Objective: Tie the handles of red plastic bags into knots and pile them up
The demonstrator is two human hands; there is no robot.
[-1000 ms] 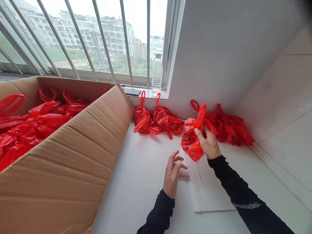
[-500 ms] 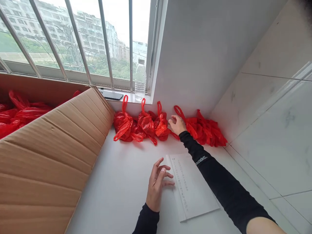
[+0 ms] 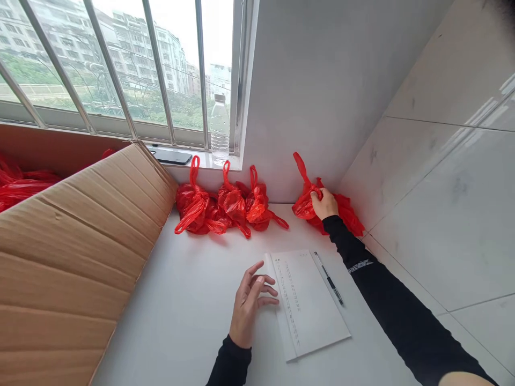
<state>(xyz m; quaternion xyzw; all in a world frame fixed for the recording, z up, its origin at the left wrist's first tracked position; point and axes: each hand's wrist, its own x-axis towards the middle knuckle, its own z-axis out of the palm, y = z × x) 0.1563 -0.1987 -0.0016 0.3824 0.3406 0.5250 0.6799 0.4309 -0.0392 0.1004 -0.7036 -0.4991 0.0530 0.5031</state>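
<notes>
bags (image 3: 233,205) behind notepad (image 3: 316,305), carton (image 3: 76,257) left

Left hand (image 3: 247,303) curls loosely while right hand (image 3: 326,206) grips.

So the red bag (image 3: 257,206) that was up in the right grip (image 3: 325,205) a second ago is now down on the surface (image 3: 193,300), sitting against the other bags (image 3: 232,202). That grip has since gone over to the pile (image 3: 349,214) on the right and got hold of a different bag (image 3: 303,208). Also, the sleeve (image 3: 386,292) no longer covers the notebook's (image 3: 314,305) right edge, and a pen (image 3: 330,279) beside it now shows.
</notes>
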